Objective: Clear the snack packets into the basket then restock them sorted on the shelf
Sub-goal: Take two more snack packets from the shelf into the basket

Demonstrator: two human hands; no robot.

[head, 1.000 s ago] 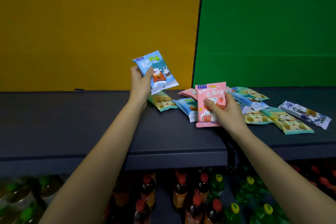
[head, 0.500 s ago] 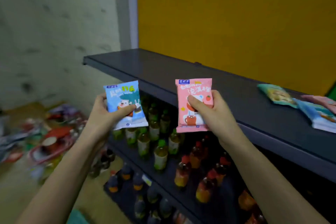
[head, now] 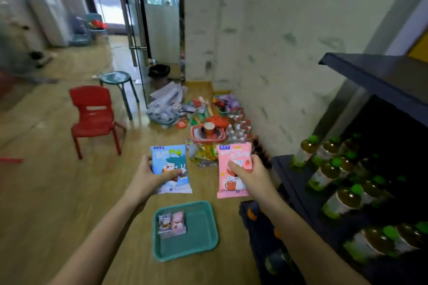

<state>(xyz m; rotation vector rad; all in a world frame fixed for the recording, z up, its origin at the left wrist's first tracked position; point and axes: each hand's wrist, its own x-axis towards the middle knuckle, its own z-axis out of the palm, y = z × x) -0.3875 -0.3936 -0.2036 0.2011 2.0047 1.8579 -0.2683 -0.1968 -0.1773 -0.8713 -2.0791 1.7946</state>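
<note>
Head cam looks down at the floor, and I see both hands out front, each w/ one snack pkt. L hand (head: 148, 179) grips the blue pkt (head: 170, 166): thumb across its front, fingers curled round the left edge. R hand (head: 251, 177) grips the pink pkt (head: 231, 157) the same way, thumb on the front, fingers wrapped round the right edge. Both pkts are upright, faces to the cam, side by side but apart, held in the air above the teal basket (head: 201, 230), which sits on the wood floor btwn the forearms. In its left half two small pkts (head: 171, 223) lie flat, touching each other. At right stands the dark shelf (head: 370, 76) w/ green-capped bottles (head: 342, 199) on its lower levels. Farther off: a red chair (head: 93, 113), a round stool (head: 118, 77) and a heap of goods (head: 208, 113) by the wall.
</note>
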